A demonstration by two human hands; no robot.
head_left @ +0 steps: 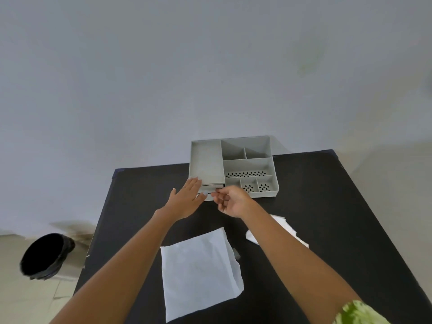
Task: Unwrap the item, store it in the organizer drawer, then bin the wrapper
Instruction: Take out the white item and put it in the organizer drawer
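A grey organizer (247,168) with several open compartments stands at the far side of the black table (327,206). Its low drawer (208,197) under the left tray shows a narrow dark gap. My left hand (187,202) lies flat with fingers apart, its fingertips against the organizer's front left corner. My right hand (231,202) is curled, thumb and forefinger pinched at the drawer front; whether they hold anything is too small to tell. A small pale bit (205,192) shows between the two hands. The white wrapper sheet (201,270) lies spread flat on the near table.
A second crumpled white paper (287,226) lies on the table at the right, partly under my right forearm. A black bin (44,256) with a dark liner stands on the floor left of the table. A pale wall rises behind the table.
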